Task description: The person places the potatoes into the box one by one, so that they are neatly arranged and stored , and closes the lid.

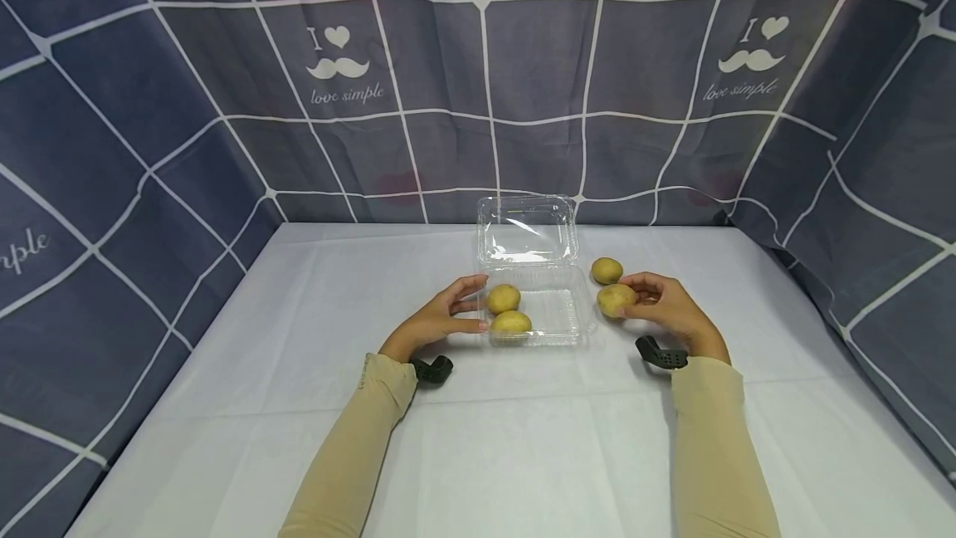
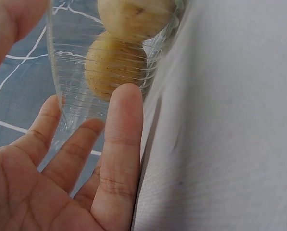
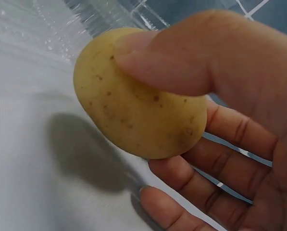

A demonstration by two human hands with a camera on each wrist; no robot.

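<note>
A clear plastic clamshell box [image 1: 554,312] lies with its lid [image 1: 526,232] raised at the back. Two potatoes, one farther [image 1: 504,298] and one nearer [image 1: 511,322], sit along its left side. My left hand [image 1: 441,318] rests against the box's left wall with fingers spread; in the left wrist view the ribbed wall shows just beyond the fingertips [image 2: 125,103]. To the right of the box, my right hand [image 1: 672,305] pinches another potato [image 3: 133,103] between thumb and fingers, and the potato casts a shadow on the cloth.
Just behind the held potato, one more potato [image 1: 607,270] lies on the white tablecloth [image 1: 523,447]. A dark checked curtain [image 1: 538,56] encloses the table at the back and both sides. Each wrist wears a black camera mount, such as the right one [image 1: 660,353].
</note>
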